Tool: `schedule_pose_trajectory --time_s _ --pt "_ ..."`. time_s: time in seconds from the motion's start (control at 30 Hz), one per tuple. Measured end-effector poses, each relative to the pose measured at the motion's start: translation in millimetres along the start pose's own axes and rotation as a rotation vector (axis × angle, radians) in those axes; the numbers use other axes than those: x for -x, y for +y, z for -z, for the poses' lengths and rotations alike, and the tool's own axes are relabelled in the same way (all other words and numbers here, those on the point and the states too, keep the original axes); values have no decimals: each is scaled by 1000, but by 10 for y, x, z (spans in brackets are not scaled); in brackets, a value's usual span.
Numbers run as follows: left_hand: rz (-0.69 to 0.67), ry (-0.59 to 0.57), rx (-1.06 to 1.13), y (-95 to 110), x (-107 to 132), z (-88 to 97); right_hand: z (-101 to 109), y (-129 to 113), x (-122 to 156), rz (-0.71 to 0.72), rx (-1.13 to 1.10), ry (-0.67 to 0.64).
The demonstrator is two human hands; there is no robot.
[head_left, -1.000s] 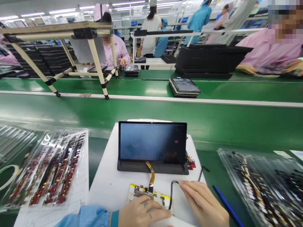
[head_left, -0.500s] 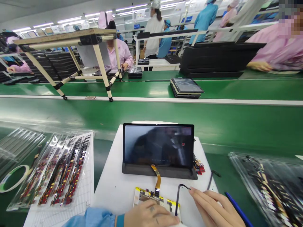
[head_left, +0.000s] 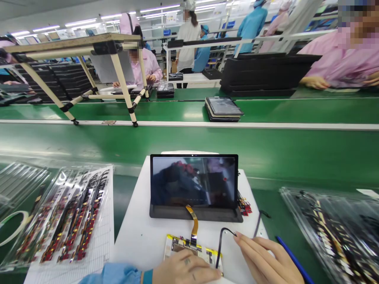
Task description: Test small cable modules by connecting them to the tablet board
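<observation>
At lower centre, our right hand [head_left: 268,258] pinches the black cable [head_left: 220,247], long axis near-vertical, lower end downward; our left hand [head_left: 185,269] extends fingers over the circuit board [head_left: 175,245], grip unclear.

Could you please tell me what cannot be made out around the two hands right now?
All in the head view:
Circuit board: near part hidden under the left hand.
Black cable: whether it joins the dark strip behind the right hand, which covers the gap.
Blue stick: near end cut off by the bottom edge.
</observation>
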State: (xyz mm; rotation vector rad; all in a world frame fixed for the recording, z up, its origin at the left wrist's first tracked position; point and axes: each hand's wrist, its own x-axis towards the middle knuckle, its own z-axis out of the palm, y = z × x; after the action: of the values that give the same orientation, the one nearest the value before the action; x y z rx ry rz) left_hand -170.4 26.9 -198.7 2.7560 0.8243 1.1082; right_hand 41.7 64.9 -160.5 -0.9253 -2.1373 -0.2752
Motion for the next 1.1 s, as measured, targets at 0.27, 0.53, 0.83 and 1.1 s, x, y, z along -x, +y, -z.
schedule_pose_trajectory --time_s 0.27,0.53,0.83,1.1 --pt "23 20 30 4 -13 19 34 15 68 -7 8 -44" --pt "4 63 -1 -2 -88 55 21 51 224 -11 54 -123" --pt "11 96 75 1 -210 161 95 76 142 81 90 -178" --pt "17 120 91 -17 -155 112 104 77 135 112 103 -158"
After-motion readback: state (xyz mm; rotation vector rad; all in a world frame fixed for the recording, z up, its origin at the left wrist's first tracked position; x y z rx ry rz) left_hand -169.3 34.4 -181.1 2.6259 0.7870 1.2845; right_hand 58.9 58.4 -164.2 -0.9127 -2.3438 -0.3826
